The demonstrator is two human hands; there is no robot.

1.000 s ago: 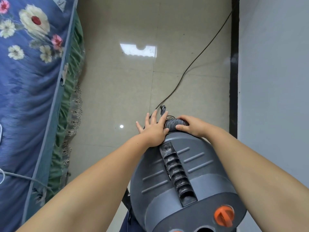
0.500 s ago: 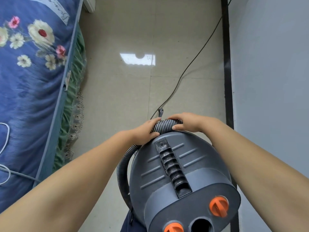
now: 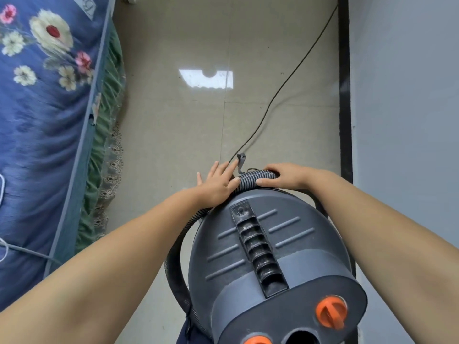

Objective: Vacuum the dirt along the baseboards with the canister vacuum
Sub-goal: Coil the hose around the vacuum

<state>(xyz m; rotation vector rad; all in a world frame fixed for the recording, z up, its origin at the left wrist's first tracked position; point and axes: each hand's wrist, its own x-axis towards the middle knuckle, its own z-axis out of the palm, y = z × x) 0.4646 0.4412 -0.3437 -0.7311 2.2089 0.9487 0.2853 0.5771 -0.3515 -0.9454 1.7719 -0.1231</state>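
Observation:
A grey canister vacuum (image 3: 270,256) with orange knobs stands right below me, close to the black baseboard (image 3: 344,95) on the right. Its ribbed grey hose (image 3: 250,178) lies across the canister's far rim and loops down its left side. My left hand (image 3: 218,182) lies flat with straight fingers on the hose's left part. My right hand (image 3: 285,176) grips the hose from the right, thumb under it and fingers over it.
A black power cord (image 3: 280,95) runs from the vacuum across the beige tiled floor (image 3: 173,120) toward the far right. A bed with a blue flowered cover (image 3: 42,108) and green skirt fills the left. A grey wall (image 3: 402,120) rises on the right.
My left hand gripped the hose half a second ago and now lies on it with fingers straightened. My right hand keeps its grip. More of the hose loop shows at the canister's left.

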